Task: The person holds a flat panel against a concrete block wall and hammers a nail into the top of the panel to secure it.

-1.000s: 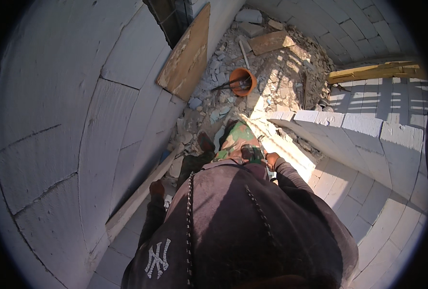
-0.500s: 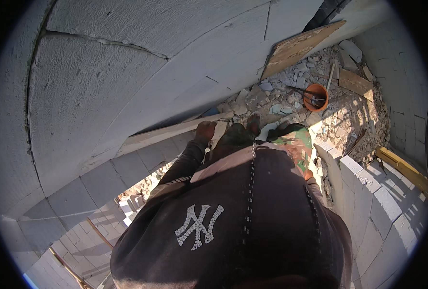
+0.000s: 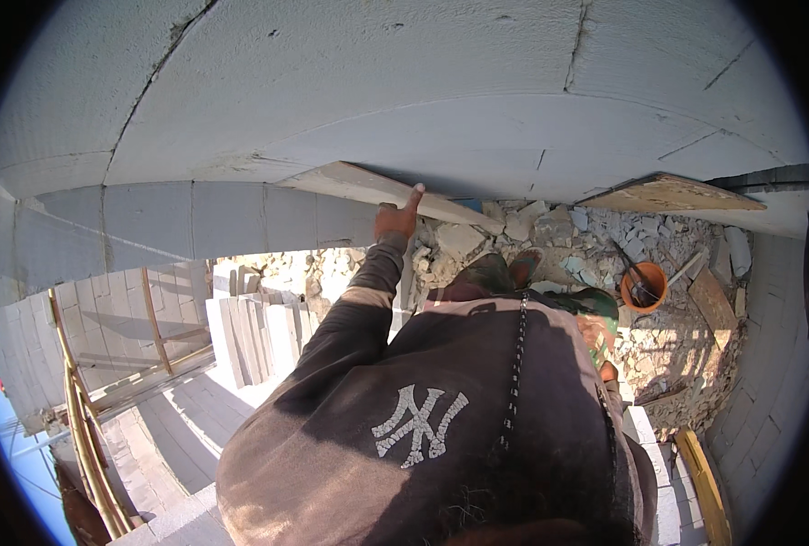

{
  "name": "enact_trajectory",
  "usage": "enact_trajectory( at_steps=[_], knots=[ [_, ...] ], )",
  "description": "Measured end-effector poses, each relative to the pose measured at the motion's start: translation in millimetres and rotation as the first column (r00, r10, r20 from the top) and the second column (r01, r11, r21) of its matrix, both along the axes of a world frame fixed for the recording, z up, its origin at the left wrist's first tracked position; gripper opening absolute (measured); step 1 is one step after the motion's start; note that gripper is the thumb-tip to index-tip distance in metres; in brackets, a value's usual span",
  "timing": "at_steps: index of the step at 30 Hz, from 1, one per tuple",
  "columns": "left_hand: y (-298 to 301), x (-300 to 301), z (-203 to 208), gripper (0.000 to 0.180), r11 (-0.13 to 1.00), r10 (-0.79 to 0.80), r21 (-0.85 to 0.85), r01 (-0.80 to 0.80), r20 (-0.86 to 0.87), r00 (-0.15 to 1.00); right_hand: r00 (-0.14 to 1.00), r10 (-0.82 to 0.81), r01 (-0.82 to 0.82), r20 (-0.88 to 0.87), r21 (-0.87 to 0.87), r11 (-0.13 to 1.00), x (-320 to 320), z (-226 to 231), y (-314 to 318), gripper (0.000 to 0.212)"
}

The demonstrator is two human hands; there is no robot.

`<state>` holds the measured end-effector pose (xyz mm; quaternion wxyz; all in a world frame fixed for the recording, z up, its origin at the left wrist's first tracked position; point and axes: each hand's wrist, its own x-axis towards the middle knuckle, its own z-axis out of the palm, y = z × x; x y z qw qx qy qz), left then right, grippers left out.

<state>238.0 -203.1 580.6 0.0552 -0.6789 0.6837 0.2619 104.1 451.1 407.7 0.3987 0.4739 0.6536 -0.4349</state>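
My left hand [image 3: 395, 221] reaches forward to a pale, dusty board [image 3: 448, 209] that leans along the foot of the block wall [image 3: 404, 136]. The thumb stretches over the board's face, and the other fingers curl at its near edge, their tips hidden. A low course of grey blocks [image 3: 232, 216] ends just left of this hand. My right hand [image 3: 609, 372] hangs low beside my camouflage trousers [image 3: 596, 314], mostly covered by my dark sweatshirt [image 3: 441, 391]; its fingers do not show.
Broken block rubble [image 3: 459, 238] covers the ground ahead. An orange bucket [image 3: 644, 288] with a dark-handled tool stands on it. A wooden sheet [image 3: 668, 193] leans on the wall. Stacked white blocks [image 3: 250, 332] and bamboo poles [image 3: 81, 414] lie left; a yellow beam [image 3: 703, 482] sits right.
My view has turned and shifted, bringing more of the left side into sight. My left arm now stretches further out, with the thumb spread over the board. The right hand stays low by my side.
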Motion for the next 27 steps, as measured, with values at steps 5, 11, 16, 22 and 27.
enact_trajectory(
  at_steps=[5, 11, 16, 22, 27],
  knots=[
    [-18, -15, -8, 0.089, 0.999, 0.014, -0.036, -0.012, 0.068, 0.998, 0.978, 0.04, -0.048, -0.206, -0.035, 0.998, -37, 16, -30, 0.021],
    [5, 10, -29, 0.06, 0.991, 0.126, 0.053, -0.122, -0.084, 0.988, 0.975, 0.07, -0.094, -0.213, -0.101, 0.99, -45, 20, -27, 0.024],
    [54, 78, -38, 0.038, 0.98, 0.165, -0.018, -0.2, -0.5, 0.85, 0.982, 0.095, -0.086, -0.163, 0.06, 0.994, -5, -16, -5, 0.03],
    [93, 116, -10, 0.025, 0.98, -0.002, -0.162, -0.118, -0.599, 0.801, 0.987, 0.159, -0.156, -0.029, 0.091, 0.984, 23, -28, 23, 0.029],
    [111, 90, 12, 0.025, 0.989, -0.067, -0.142, -0.026, -0.608, 0.791, 0.997, 0.058, -0.059, -0.046, -0.019, 0.998, 13, -1, 30, 0.027]
  ],
)
